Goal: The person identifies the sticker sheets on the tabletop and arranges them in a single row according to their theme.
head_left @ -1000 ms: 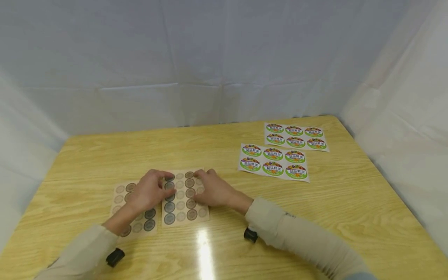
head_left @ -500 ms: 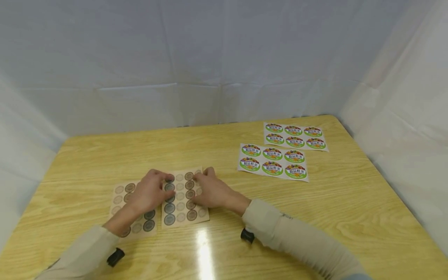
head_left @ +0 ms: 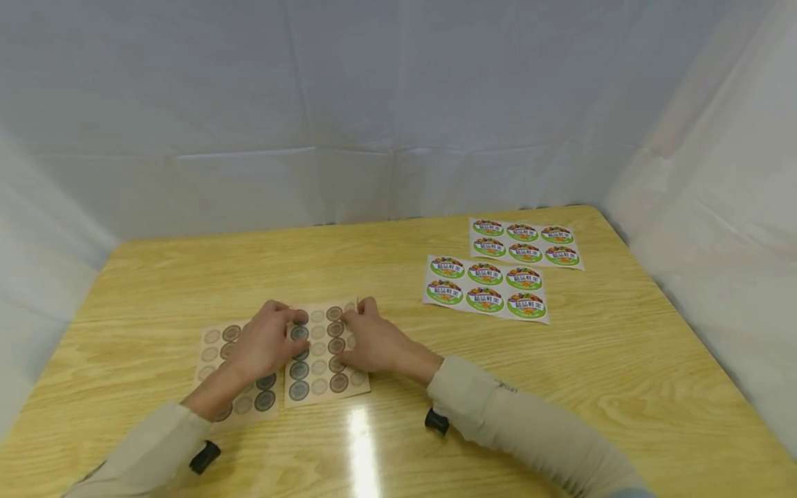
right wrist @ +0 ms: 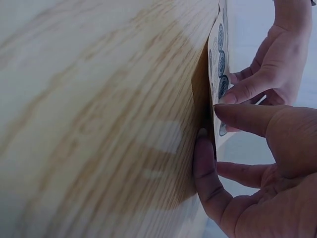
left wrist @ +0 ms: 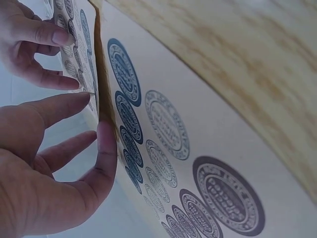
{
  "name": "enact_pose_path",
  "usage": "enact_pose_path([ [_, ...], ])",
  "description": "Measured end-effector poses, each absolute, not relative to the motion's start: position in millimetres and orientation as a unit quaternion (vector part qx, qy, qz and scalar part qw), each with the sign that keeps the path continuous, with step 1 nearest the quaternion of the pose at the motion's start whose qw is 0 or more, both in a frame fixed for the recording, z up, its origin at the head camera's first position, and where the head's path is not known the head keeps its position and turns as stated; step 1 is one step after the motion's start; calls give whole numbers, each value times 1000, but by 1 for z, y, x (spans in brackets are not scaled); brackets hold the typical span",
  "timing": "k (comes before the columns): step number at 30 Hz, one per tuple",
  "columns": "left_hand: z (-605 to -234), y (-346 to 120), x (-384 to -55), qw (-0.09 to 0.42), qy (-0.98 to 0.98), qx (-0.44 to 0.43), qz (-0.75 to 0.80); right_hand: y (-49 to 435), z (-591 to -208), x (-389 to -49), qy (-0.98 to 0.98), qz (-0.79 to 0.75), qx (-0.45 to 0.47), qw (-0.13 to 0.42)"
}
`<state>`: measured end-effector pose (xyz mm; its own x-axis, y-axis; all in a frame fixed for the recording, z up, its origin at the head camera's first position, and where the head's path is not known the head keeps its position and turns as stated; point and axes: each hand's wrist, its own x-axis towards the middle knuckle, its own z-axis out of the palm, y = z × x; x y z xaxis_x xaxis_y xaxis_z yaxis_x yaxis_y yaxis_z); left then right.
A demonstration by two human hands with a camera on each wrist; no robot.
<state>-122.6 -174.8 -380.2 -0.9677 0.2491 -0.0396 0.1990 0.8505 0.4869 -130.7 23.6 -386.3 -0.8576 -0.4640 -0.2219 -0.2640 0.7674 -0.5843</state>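
A pale sheet of round stamp-like stickers (head_left: 318, 368), with dark and faint circles in columns, lies between my hands at the left of the table. My left hand (head_left: 264, 342) pinches its left edge, thumb on the printed face and a finger curled at the rim, as the left wrist view shows. At the right edge my right hand (head_left: 378, 340) pinches the same sheet; in the right wrist view a finger reaches under the raised edge (right wrist: 215, 99). A similar sticker sheet (head_left: 212, 337) lies flat under my left hand and forearm, partly covered by them.
Two white sheets of oval fruit-coloured stickers lie farther back at the right, the nearer sheet (head_left: 487, 287) just in front of the farther sheet (head_left: 526, 242). The wooden table (head_left: 591, 360) meets a white cloth wall (head_left: 398, 117) behind and cloth at both sides.
The sheet between my hands has shifted slightly left, and my right hand has moved a little left with it. My left hand has hardly moved.
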Motion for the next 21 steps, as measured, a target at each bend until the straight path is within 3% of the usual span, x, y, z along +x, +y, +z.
enact_pose_path([
  [12,-379,-175,-122,46,973,124,187,22,-384,-126,961,-134,-205,129],
  [21,-376,-176,-119,47,979,113,164,28,-387,-129,960,-126,-226,110],
])
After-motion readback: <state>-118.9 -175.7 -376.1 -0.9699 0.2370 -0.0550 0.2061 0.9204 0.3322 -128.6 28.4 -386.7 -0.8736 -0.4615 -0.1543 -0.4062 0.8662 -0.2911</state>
